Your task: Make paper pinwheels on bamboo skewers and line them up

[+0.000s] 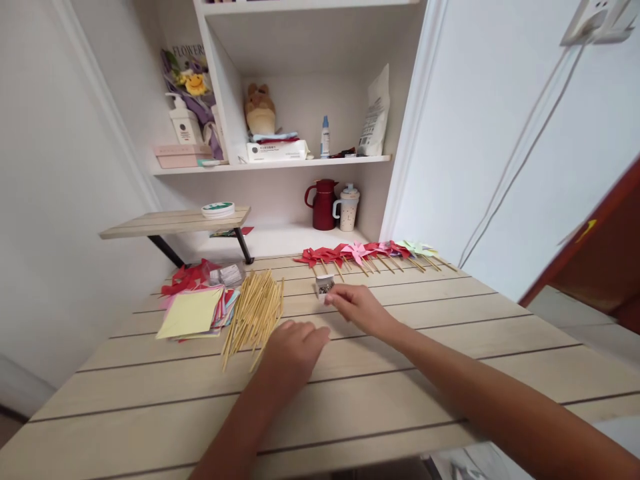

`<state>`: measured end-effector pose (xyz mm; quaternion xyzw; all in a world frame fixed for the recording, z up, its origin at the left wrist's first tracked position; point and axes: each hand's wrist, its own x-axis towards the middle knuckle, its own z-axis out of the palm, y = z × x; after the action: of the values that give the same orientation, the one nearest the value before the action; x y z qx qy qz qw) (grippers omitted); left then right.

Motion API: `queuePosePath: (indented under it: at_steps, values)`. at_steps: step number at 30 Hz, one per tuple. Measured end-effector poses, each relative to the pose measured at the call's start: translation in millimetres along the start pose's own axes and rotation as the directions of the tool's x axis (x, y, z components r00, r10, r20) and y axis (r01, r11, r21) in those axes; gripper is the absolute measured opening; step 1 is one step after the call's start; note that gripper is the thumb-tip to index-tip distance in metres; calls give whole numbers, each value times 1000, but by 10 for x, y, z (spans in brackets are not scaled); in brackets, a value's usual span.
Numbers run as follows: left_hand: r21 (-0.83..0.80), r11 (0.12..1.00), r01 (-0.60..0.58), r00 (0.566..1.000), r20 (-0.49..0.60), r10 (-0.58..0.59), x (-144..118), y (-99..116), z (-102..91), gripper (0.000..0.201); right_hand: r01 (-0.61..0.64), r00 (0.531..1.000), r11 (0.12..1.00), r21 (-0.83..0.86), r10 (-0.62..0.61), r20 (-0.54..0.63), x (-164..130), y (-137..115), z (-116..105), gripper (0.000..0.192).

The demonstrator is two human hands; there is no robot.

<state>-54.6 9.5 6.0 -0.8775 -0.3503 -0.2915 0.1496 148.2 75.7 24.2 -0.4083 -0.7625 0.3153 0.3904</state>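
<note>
The open box [324, 284] sits by the right hand [361, 308], presumably for easy reach; whether its grip or the left hand's [296, 347] is together, I cannot tell.

Pinwheels [357, 252] around 1 o'clock were mostly red, some pink and minty; counter [380, 400] was beige, dark-striped, btw.

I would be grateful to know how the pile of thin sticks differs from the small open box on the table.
The pile of thin sticks spreads wide, while the small open box is compact.
The sticks are yellowish and slender; the box is whitish, with small shiny pieces inside.
The pile lies beside the left hand, whereas the box stands right by the right hand.
Both rest on the slatted table.
</note>
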Motion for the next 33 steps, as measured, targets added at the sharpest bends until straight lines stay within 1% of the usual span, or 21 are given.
queuePosePath:
  at_steps: [1, 2, 3, 5, 7, 9, 10, 11, 13, 16, 18, 20, 21, 22, 23, 25, 26, 27, 30, 31, 33]
  values:
    - [34, 999, 19, 999, -32, -18, 15, -32, -98, 26, -16, 998, 1000, -15, 17, 62, -56, 1, 48, 32]
    - [66, 996, 63, 997, -57, -60, 20, -73, -207, 28, -33, 994, 999, -26, 36, 108, -107, 18, 91, 34]
    - [97, 987, 127, 991, -63, -121, 12, -127, -323, 30, -57, 990, 998, -29, 60, 126, -155, 47, 129, 34]
    - [186, 939, 290, 957, -65, -283, -53, -277, -558, 35, -126, 977, 992, -9, 126, 170, -231, 116, 189, 32]
    - [290, 873, 392, 919, -91, -383, -175, -479, -773, 39, -149, 970, 989, 17, 143, 197, -278, 170, 231, 30]
    - [390, 818, 423, 897, -52, -439, -320, -705, -955, 50, -150, 967, 988, 40, 138, 212, -292, 188, 259, 29]
    - [430, 800, 418, 886, 1, -463, -388, -814, -1033, 57, -147, 967, 988, 43, 134, 217, -290, 185, 268, 29]
    - [464, 783, 415, 867, 61, -495, -445, -913, -1102, 63, -140, 967, 989, 37, 129, 221, -285, 176, 275, 29]
    - [504, 763, 405, 815, 178, -551, -525, -1070, -1210, 71, -121, 968, 993, 10, 116, 222, -274, 151, 282, 31]
    - [546, 732, 408, 728, 289, -622, -570, -1205, -1284, 77, -122, 969, 993, -2, 119, 218, -272, 126, 281, 31]
    - [577, 703, 415, 648, 355, -674, -585, -1262, -1279, 80, -135, 968, 991, 7, 131, 215, -281, 127, 278, 30]
    - [606, 672, 425, 556, 411, -722, -613, -1320, -1251, 81, -139, 967, 990, 12, 133, 215, -291, 137, 275, 29]
    - [615, 664, 425, 525, 430, -734, -634, -1353, -1236, 80, -134, 968, 991, 12, 128, 217, -293, 144, 274, 29]
    - [617, 665, 421, 514, 442, -735, -657, -1388, -1222, 77, -126, 968, 992, 11, 121, 218, -295, 150, 273, 30]
    - [610, 675, 416, 524, 445, -726, -683, -1425, -1212, 72, -119, 969, 993, 9, 114, 219, -294, 157, 273, 30]
    - [580, 698, 420, 561, 439, -702, -732, -1498, -1205, 63, -106, 971, 994, 7, 102, 218, -289, 167, 273, 30]
    - [562, 707, 429, 571, 437, -695, -753, -1534, -1208, 61, -105, 971, 994, 9, 101, 217, -286, 170, 273, 30]
    - [546, 711, 443, 571, 440, -693, -773, -1567, -1213, 60, -108, 971, 994, 13, 103, 217, -283, 173, 274, 30]
    - [507, 714, 484, 540, 469, -699, -825, -1657, -1233, 59, -121, 969, 992, 19, 114, 221, -276, 176, 276, 30]
    - [488, 718, 497, 537, 477, -696, -841, -1680, -1239, 58, -124, 968, 992, 17, 117, 223, -275, 176, 277, 30]
    - [446, 730, 518, 548, 482, -683, -868, -1708, -1249, 56, -120, 967, 993, 9, 115, 228, -273, 180, 278, 31]
